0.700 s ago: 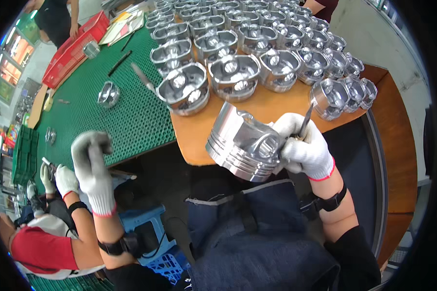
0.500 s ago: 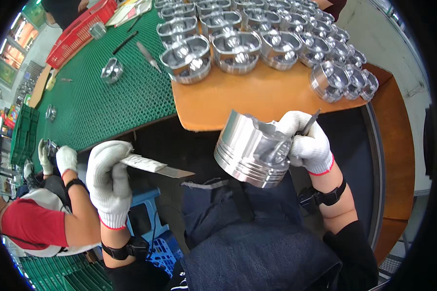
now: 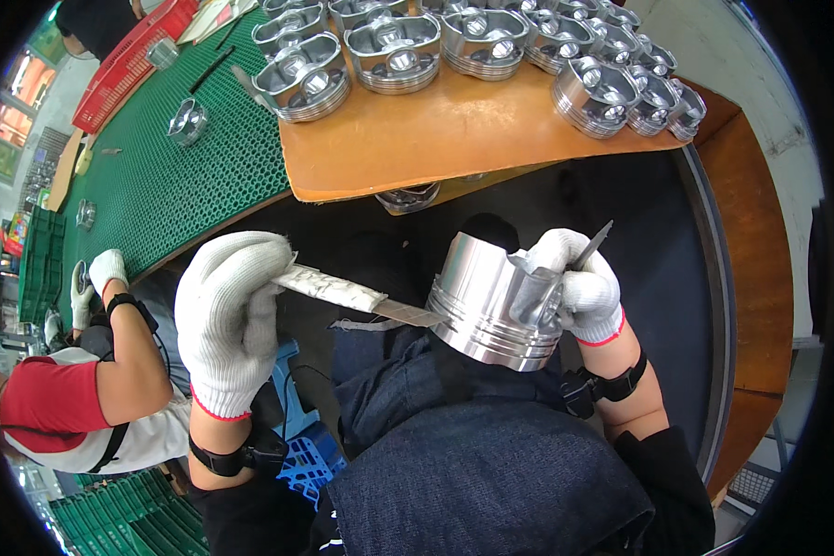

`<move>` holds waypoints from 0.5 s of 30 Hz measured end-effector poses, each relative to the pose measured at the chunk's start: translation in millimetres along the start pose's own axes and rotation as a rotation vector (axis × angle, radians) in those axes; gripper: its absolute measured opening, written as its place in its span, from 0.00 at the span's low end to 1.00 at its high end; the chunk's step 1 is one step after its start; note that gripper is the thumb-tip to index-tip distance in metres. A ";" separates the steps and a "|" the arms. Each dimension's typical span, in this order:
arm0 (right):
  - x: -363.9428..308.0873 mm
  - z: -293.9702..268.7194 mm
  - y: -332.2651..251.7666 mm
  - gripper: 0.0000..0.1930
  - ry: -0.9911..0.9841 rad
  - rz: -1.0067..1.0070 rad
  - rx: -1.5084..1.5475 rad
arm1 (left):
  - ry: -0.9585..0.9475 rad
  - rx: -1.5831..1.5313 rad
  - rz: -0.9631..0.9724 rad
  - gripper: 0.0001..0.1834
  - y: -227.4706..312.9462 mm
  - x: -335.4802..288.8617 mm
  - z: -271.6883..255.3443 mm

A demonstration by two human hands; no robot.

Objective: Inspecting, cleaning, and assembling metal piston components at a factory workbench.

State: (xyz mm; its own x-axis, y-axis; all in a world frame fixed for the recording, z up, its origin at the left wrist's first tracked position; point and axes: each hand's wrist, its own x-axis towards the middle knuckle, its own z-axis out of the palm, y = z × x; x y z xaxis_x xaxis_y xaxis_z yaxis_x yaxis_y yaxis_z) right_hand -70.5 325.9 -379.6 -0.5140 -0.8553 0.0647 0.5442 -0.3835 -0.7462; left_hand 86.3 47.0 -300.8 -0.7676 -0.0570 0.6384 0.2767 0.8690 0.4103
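My left hand (image 3: 234,320), in a white knitted glove, is closed round the white wrapped handle of a flat-bladed knife (image 3: 338,289). Its blade tip meets the ringed side of a shiny metal piston (image 3: 486,310), touching it or very close. My right hand (image 3: 579,285), gloved too, grips that piston by its skirt and pin-hole side, above my lap. A dark pointed tool (image 3: 595,245) also sticks up from between the right fingers; its lower part is hidden.
Many pistons (image 3: 394,56) stand in rows on an orange-brown board (image 3: 417,148). Green mesh matting (image 3: 148,195) covers the bench at left, with a red basket (image 3: 111,83) and a loose piston (image 3: 187,122). A co-worker in a red sleeve (image 3: 51,403) works at left; a blue stool (image 3: 310,454) is beside me.
The knife has moved right, bringing its tip to the piston's grooved side. The piston has turned slightly and sits a little more to the right. The board and bench appear shifted up and left.
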 end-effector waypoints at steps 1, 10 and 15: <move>-0.2 -0.6 1.0 0.14 -0.008 0.003 0.006 | -0.002 0.003 -0.002 0.09 0.6 -0.2 -0.4; 5.2 5.1 1.7 0.14 -0.010 0.069 -0.002 | -0.039 -0.025 -0.002 0.10 -1.5 0.9 4.0; 11.7 10.5 -1.9 0.13 0.001 0.180 -0.059 | -0.116 -0.218 -0.055 0.11 5.4 -0.3 16.5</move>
State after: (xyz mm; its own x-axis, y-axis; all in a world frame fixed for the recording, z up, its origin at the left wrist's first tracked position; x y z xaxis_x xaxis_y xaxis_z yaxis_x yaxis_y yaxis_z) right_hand -70.6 312.9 -370.4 -0.4124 -0.9080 -0.0736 0.5876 -0.2033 -0.7832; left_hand 78.5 59.9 -309.5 -0.8426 -0.0341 0.5375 0.3409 0.7389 0.5812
